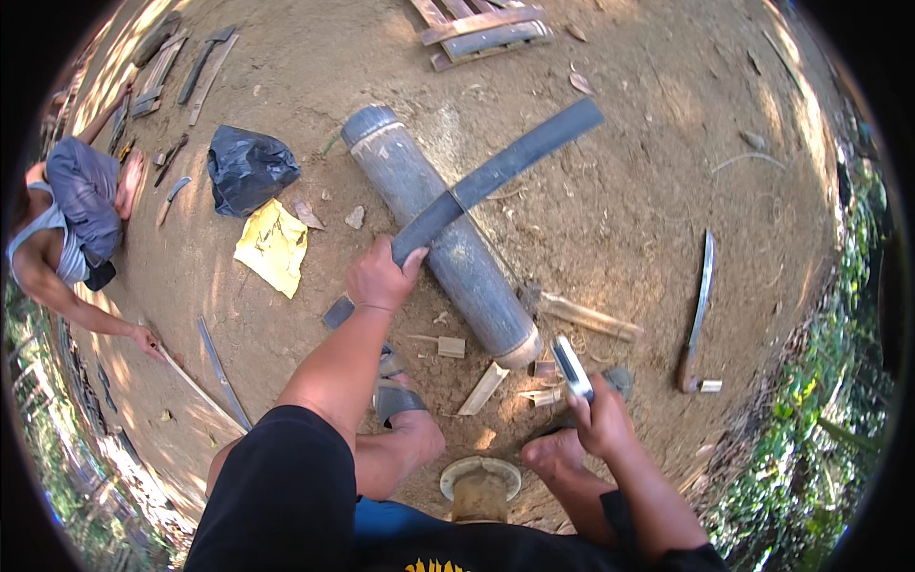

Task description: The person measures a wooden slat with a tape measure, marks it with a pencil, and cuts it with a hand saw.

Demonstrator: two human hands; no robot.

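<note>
My left hand (378, 275) is closed round a long dark grey bamboo slat (519, 151). The slat slants up to the right, crossing a thick grey bamboo log (448, 238) on the dirt, and its lower end shows past my wrist. A thin tie or line crosses the slat where it passes over the log. Lower right, my right hand (603, 419) grips a flat, silver-edged object (570, 366) with a pale face, held upright near the log's near end. Its exact kind does not show. Small split wood pieces (484, 388) lie between my feet.
A machete (702, 305) lies at the right. Left of the log are a black plastic bag (250, 170) and a yellow sheet (273, 246). Wooden slats (486, 33) are stacked at the far side. A person (81, 214) sits at the left holding a thin stick (202, 391), near several tools.
</note>
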